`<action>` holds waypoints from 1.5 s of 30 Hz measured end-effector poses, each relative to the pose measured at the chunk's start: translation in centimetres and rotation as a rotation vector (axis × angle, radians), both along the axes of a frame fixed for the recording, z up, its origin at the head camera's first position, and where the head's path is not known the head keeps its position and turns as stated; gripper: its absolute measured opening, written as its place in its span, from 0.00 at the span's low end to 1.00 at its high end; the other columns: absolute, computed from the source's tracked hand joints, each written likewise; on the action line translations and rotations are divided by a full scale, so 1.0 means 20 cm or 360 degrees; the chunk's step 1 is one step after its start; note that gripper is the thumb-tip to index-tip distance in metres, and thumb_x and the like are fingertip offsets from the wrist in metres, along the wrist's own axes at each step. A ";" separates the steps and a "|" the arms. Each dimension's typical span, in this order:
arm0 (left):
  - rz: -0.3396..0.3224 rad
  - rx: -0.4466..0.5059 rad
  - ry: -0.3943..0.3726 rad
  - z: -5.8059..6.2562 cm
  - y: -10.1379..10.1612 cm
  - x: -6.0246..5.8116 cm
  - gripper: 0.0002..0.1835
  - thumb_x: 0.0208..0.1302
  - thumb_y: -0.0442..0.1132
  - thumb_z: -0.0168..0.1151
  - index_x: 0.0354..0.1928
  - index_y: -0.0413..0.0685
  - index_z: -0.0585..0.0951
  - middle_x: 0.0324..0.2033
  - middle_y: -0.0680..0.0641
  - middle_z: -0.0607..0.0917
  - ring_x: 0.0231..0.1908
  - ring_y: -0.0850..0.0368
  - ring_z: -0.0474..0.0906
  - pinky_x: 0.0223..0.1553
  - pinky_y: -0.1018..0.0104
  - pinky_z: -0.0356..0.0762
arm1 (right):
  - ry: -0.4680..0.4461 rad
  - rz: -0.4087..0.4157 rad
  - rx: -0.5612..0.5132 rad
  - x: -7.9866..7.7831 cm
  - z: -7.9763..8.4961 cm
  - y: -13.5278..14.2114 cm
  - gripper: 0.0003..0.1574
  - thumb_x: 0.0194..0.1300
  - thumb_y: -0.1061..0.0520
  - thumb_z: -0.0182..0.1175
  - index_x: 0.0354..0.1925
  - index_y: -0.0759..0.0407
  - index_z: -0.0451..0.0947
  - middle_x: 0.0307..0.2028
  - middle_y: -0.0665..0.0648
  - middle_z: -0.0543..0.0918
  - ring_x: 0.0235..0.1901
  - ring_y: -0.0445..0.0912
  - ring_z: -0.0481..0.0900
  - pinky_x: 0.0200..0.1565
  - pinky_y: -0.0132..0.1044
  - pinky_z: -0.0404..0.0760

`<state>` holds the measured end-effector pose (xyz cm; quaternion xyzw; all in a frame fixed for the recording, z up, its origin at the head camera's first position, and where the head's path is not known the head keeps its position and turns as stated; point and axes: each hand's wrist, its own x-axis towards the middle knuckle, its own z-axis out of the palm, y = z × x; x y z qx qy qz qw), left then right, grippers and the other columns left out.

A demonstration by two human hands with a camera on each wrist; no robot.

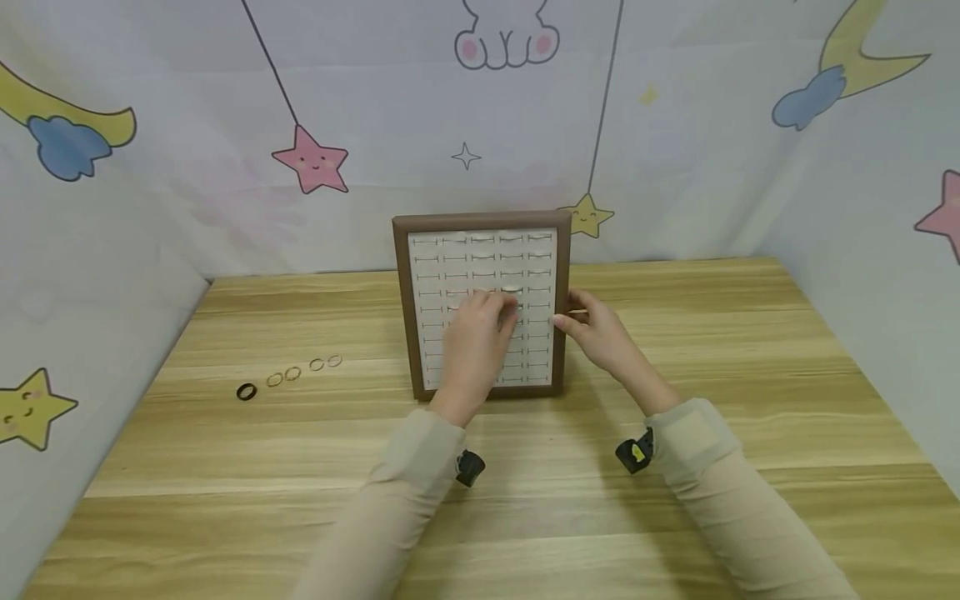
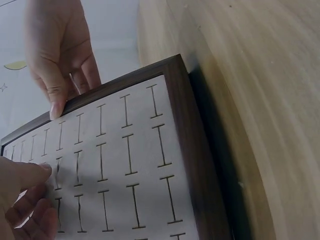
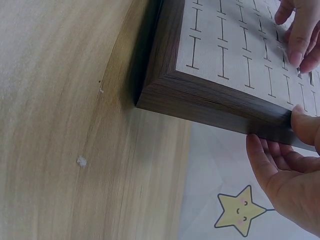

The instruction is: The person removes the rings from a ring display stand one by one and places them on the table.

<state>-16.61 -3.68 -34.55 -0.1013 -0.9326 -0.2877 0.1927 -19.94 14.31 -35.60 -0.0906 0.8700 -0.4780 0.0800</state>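
Observation:
A brown-framed ring display board [image 1: 489, 222] stands upright on the table, its white face cut with rows of short slots. My right hand [image 1: 600, 333] grips the frame's right side, thumb on the front edge and fingers behind, as the right wrist view also shows. In front of the board's middle, my left hand [image 1: 476, 342] has its thumb and fingers bent together at a slot. The left wrist view shows that thumb [image 2: 35, 175] right at the white face. I cannot tell whether a ring is between those fingertips.
Left of the board, a black ring [image 1: 247, 392] and several thin metal rings [image 1: 292, 373] lie in a slanting row on the wooden table [image 1: 547, 533]. A white cloth wall [image 1: 390, 108] with cartoon stars and moons rises behind the table and along both sides.

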 end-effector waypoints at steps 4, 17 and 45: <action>0.0043 -0.0050 -0.0043 0.00 0.01 0.00 0.07 0.65 0.40 0.61 0.43 0.50 0.82 0.39 0.51 0.84 0.41 0.57 0.79 0.37 0.67 0.80 | 0.0002 0.0002 -0.0002 0.00 0.00 0.00 0.36 0.73 0.55 0.50 0.69 0.72 0.52 0.63 0.72 0.68 0.64 0.64 0.68 0.61 0.55 0.73; 0.0051 -0.0020 -0.0184 0.03 0.02 -0.01 0.06 0.66 0.43 0.60 0.38 0.50 0.80 0.39 0.51 0.83 0.41 0.56 0.77 0.36 0.64 0.79 | 0.0009 0.0009 -0.0008 0.00 0.00 0.00 0.36 0.73 0.55 0.50 0.70 0.72 0.52 0.63 0.72 0.67 0.64 0.64 0.68 0.61 0.55 0.73; 0.0286 0.0327 -0.0177 0.18 -0.42 0.09 0.16 0.64 0.41 0.63 0.52 0.44 0.79 0.48 0.44 0.82 0.44 0.49 0.77 0.37 0.58 0.74 | -0.0018 0.0007 0.0003 0.00 0.00 0.01 0.36 0.73 0.54 0.50 0.70 0.71 0.53 0.62 0.70 0.68 0.65 0.63 0.66 0.62 0.54 0.72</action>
